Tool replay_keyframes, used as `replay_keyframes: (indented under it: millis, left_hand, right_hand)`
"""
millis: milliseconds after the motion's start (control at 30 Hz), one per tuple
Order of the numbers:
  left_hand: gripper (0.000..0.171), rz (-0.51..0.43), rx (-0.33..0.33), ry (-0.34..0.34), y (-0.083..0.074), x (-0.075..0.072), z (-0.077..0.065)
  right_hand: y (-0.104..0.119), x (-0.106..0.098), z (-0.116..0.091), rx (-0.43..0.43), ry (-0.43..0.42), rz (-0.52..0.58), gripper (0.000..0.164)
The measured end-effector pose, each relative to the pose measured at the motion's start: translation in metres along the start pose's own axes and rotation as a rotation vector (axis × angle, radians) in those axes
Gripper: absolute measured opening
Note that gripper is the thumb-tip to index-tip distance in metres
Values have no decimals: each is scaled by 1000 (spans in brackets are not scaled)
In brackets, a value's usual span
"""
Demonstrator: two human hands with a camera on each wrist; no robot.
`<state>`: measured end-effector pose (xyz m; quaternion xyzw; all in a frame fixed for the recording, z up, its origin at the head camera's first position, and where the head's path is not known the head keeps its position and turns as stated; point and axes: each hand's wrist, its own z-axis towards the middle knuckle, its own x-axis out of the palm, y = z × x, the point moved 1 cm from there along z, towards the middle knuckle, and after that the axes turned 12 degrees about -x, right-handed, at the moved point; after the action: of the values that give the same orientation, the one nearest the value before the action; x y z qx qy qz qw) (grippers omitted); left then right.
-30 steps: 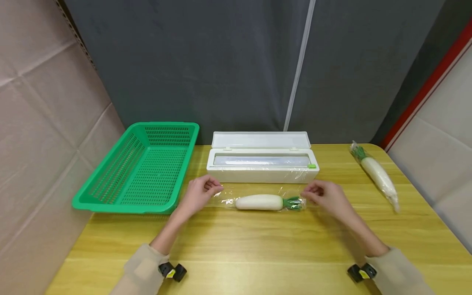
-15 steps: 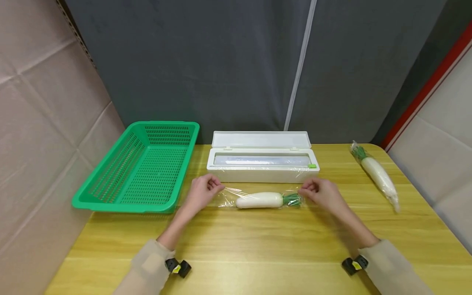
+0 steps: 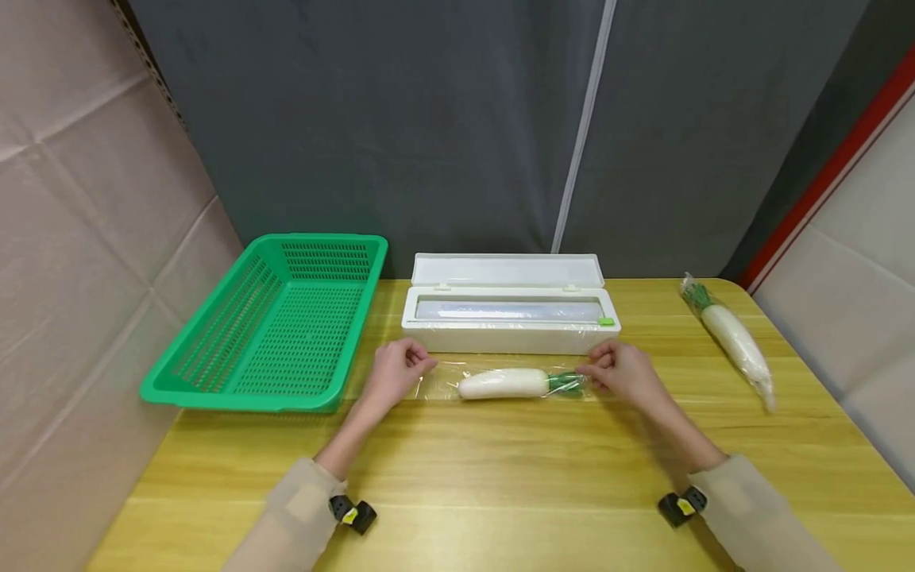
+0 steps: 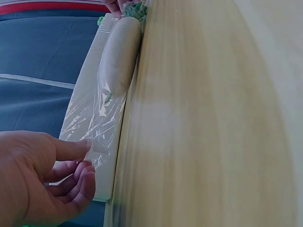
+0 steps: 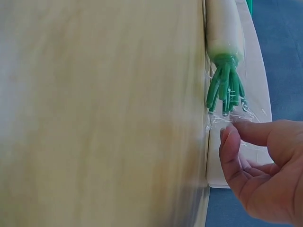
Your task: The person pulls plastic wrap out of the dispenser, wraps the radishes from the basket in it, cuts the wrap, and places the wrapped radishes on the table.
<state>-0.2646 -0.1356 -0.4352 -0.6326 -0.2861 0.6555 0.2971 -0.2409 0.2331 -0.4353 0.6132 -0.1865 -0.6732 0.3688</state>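
A white radish (image 3: 503, 384) with green stalk ends (image 5: 226, 85) lies crosswise in front of the film box, with clear plastic wrap (image 4: 100, 127) around it and spreading past its tip. My left hand (image 3: 397, 370) pinches the wrap's left end between thumb and fingertips, a little way off the radish tip. At the stalk end, my right hand (image 3: 623, 372) pinches the wrap's right end, fingertips right by the green stalks. Behind the radish stands the white cling film box (image 3: 511, 342), lid up, with a film roll (image 3: 507, 310) and a green slider (image 3: 606, 322) inside.
To the left sits a green perforated basket (image 3: 343, 342). A second wrapped radish (image 3: 736, 342) lies at the table's right side. A dark grey curtain (image 3: 400, 143) hangs behind the wooden table (image 3: 500, 477).
The radish has shifted slightly away from the person, toward the box, and the wrap with it. Both hands keep their pinch and have moved slightly forward, the right one also a little inward.
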Motion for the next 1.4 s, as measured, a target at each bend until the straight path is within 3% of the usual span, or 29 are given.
replay_keyframes:
  millis: [267, 633, 1000, 1200, 1400]
  left_hand:
    - [15, 40, -14, -44, 1, 2, 3]
    - [14, -83, -70, -14, 6, 5, 8]
    - [26, -106, -166, -3, 4, -1, 5]
    - [32, -102, -186, 14, 3, -2, 5]
    - [14, -106, -156, 20, 3, -1, 5]
  right_hand:
    - [-4, 1, 3, -50, 36, 41, 16]
    - [-5, -1, 4, -50, 45, -10, 15]
    - [-8, -5, 3, -26, 76, 89, 11]
    - [-8, -6, 3, -22, 102, 172, 19]
    - [-10, -7, 4, 52, 117, 185, 20]
